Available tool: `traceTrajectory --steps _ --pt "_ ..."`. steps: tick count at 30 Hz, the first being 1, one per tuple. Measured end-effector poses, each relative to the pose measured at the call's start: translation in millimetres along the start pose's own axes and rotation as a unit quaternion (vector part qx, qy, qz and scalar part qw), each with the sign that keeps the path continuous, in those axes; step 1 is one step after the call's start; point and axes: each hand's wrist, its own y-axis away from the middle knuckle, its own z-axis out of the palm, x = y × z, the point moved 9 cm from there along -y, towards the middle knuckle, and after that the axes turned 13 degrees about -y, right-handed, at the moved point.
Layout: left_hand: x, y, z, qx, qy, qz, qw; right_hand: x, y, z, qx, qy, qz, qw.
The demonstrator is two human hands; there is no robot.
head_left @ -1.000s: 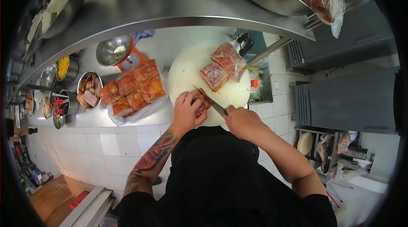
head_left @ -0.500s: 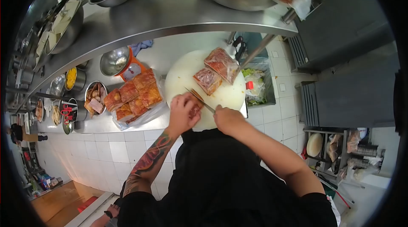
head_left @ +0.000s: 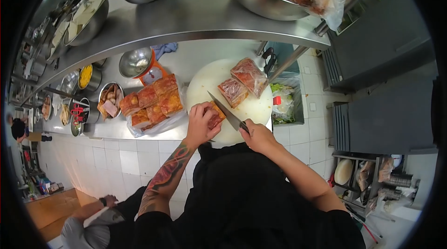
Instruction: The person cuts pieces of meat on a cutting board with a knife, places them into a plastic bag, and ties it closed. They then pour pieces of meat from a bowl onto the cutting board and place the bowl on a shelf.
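Observation:
On the round white cutting board (head_left: 200,79), my left hand (head_left: 201,122) is closed over a piece of roast meat (head_left: 217,116), its fingers curled on the left side. My right hand (head_left: 257,136) grips the black handle of a kitchen knife (head_left: 227,109). The blade slants up and left, just beside the right side of that piece. Farther back on the board lie two plastic-wrapped meat slabs, a smaller one (head_left: 233,92) and a larger one (head_left: 250,75). Left of the board, several browned roast slabs (head_left: 153,100) are stacked on a plastic bag.
A steel shelf (head_left: 195,16) with bowls overhangs the counter. An orange scale (head_left: 154,73) carries a steel bowl. A bin of greens (head_left: 283,104) stands right of the board. At lower left is another person's arm (head_left: 91,208).
The knife has shifted off the meat piece to its right, and its blade face now shows. My right hand has moved slightly right and down. Another person has come farther in at lower left.

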Motion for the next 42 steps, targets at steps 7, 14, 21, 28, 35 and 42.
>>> traceTrajectory --steps 7,14,21,28,35,42 --pt "-0.6 0.2 2.0 -0.006 0.007 0.008 1.0 -53.5 -10.7 -23.6 0.138 -0.072 -0.139 0.978" --pt "-0.4 0.5 -0.3 0.006 0.006 0.003 1.0 -30.5 -22.5 3.5 0.103 -0.015 -0.121 0.987" --pt "-2.5 1.3 0.4 0.002 0.002 -0.005 1.0 -71.1 -7.1 -35.0 0.143 -0.075 -0.172 0.972" --pt "-1.3 5.4 0.7 0.005 0.004 0.003 1.0 -35.2 -42.6 8.4 0.051 0.054 -0.065 0.995" --pt "-1.4 2.2 1.4 0.008 -0.003 -0.002 1.0 -42.9 -49.3 -11.0 0.008 0.035 -0.062 0.997" --pt "-1.3 2.2 0.7 0.012 -0.005 0.004 1.0 -107.1 -1.7 -66.4 0.172 -0.085 -0.183 0.964"
